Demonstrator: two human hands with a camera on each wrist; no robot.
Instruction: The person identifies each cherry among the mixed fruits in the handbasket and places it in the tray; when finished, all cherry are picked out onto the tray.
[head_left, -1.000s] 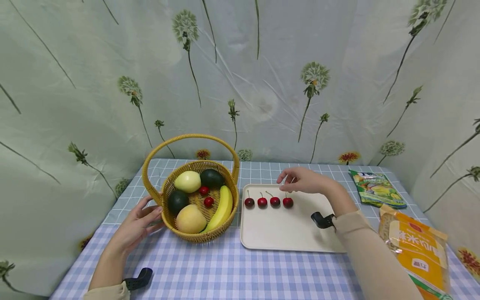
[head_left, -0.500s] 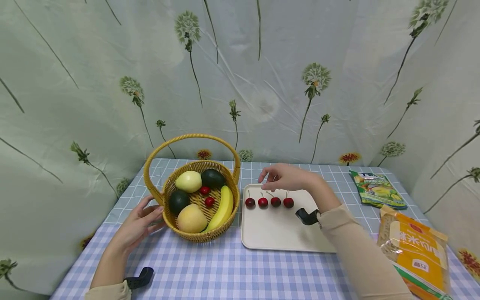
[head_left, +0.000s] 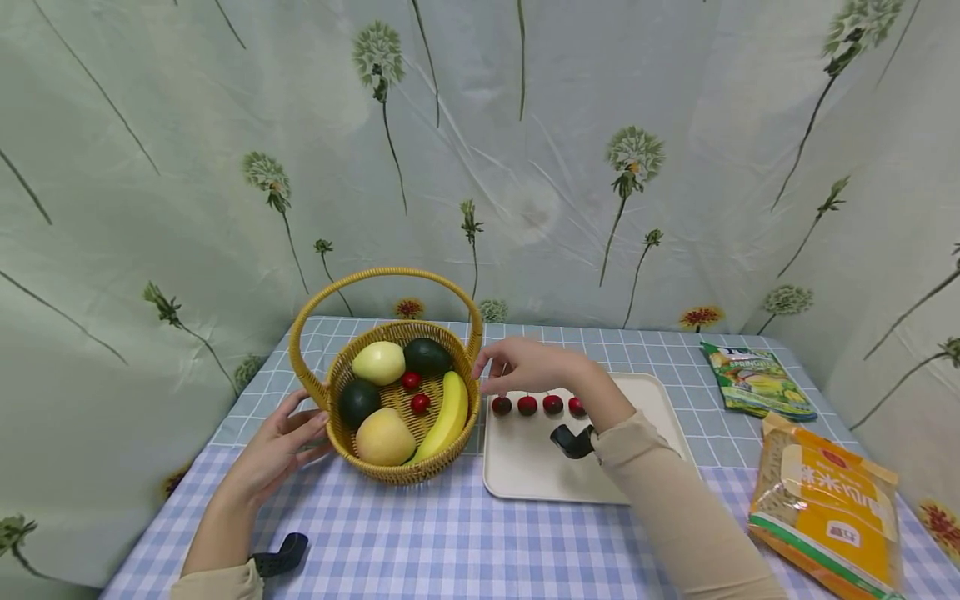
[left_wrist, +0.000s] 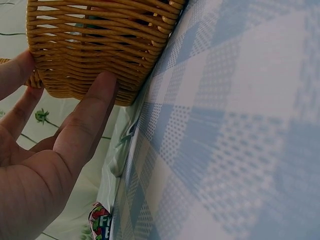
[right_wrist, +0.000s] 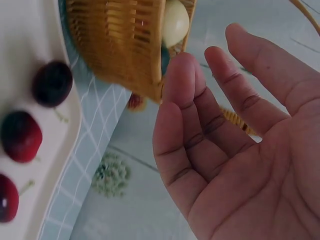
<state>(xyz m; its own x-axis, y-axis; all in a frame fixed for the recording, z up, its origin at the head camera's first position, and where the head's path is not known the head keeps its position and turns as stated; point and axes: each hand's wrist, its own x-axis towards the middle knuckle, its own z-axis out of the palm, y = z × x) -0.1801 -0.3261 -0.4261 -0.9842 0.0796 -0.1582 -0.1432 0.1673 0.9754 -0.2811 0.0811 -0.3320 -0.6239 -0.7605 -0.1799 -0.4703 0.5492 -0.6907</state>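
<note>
A yellow wicker basket (head_left: 405, 477) with a tall arched handle holds a banana (head_left: 447, 417), a peach-like fruit (head_left: 385, 437), a pale green fruit (head_left: 378, 362), two dark green avocado-like fruits (head_left: 359, 404) and two red cherries (head_left: 420, 403). My left hand (head_left: 273, 454) rests its fingertips against the basket's left side; the left wrist view shows the fingers (left_wrist: 85, 120) on the weave. My right hand (head_left: 532, 367) hovers between the basket's right rim and the tray, fingers loosely bent, with nothing in its grasp. Below it, several stemmed cherries (head_left: 527, 406) lie in a row.
The cream tray (head_left: 540, 467) bearing the cherries stands right of the basket. Farther right lie a green packet (head_left: 753, 383) and an orange-yellow bag of grain (head_left: 825, 500). A checked cloth (head_left: 405, 542) covers the table, and a dandelion-print curtain (head_left: 547, 167) hangs behind.
My right hand has moved left above the row of cherries, from the tray's middle to the basket's right rim. The left hand stays at the basket.
</note>
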